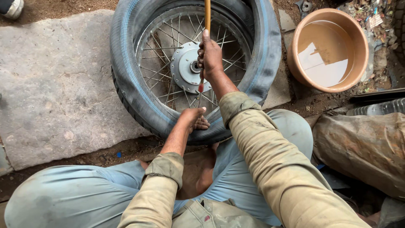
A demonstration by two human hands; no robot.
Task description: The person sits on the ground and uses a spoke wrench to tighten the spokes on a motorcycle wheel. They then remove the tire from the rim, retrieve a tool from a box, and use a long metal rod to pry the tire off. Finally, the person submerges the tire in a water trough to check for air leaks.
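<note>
Bare dirt ground carries a flat grey stone slab (55, 84) at the left, and a spoked motorcycle wheel (194, 67) lies partly on the slab's right edge, its black tyre (126, 80) around the rim and a round metal hub (183, 65) at the centre. The left hand (192, 118) presses down on the tyre's near wall, fingers curled over the rubber and closed on nothing. Just right of it, the right hand (209, 55) is wrapped tight around a long wooden-handled tool (207, 17) standing nearly upright over the spokes, beside the hub. Farther right, a terracotta-coloured basin (297, 55) holds murky water, and a brown sack (363, 147) lies by the person's knee.
</note>
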